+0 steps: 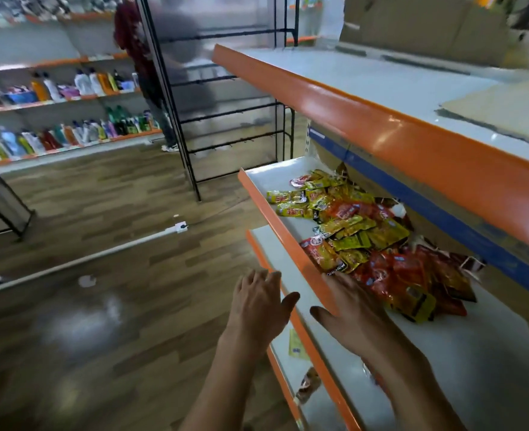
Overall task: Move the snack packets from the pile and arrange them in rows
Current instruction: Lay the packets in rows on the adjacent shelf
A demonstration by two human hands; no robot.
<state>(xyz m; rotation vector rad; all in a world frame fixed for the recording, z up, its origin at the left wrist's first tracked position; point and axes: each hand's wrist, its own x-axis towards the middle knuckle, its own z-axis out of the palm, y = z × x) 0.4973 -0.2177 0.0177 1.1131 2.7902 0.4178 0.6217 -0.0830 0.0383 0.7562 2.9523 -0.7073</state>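
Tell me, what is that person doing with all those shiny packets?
A person is reaching both hands toward a messy pile of snack packets on the middle shelf of a shop rack. The right hand is open, its fingertips at the pile's near edge. The left hand is open too, in front of the shelf's orange lip. Nothing is lined up in rows yet.

We count one pile of snack packets [369,241] just ahead of our two hands, left [258,301] and right [355,309], too heaped to number singly. Two loose packets [299,345] lie on the shelf [288,362] below our hands.
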